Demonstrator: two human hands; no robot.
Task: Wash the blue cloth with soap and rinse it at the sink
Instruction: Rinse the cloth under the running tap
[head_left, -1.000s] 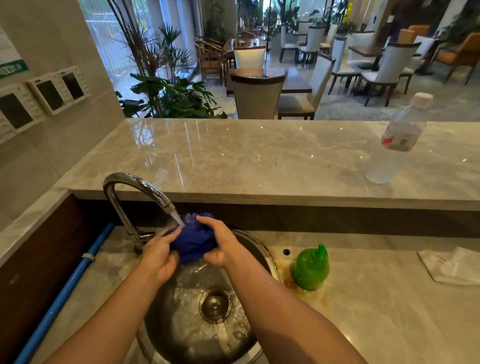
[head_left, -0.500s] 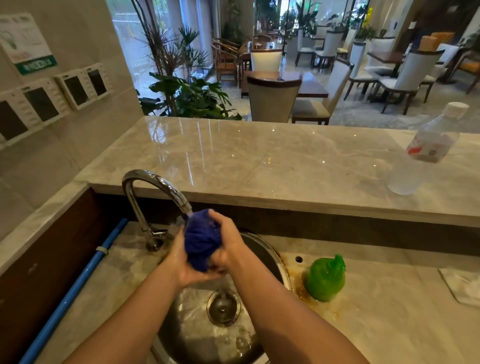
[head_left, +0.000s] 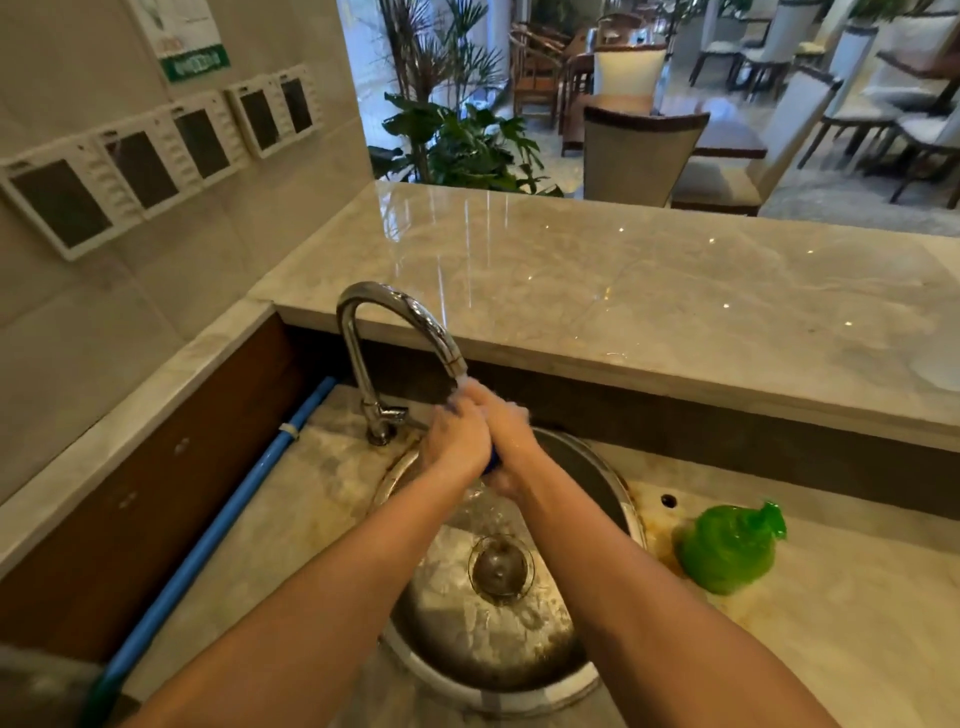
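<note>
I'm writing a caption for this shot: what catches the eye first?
Two hands, left hand and right hand, clasped around a barely visible blue cloth under the chrome tap, above the round steel sink. Next, the bright green bag on the stained counter right of the sink.

Two hands, left (head_left: 453, 440) and right (head_left: 506, 431), one blue cloth (head_left: 492, 460), one tap (head_left: 395, 332), one round sink (head_left: 592, 680), one green bag (head_left: 727, 551) lower right, one blue pipe (head_left: 208, 551), four wall panels (head_left: 156, 161) upper left.
</note>
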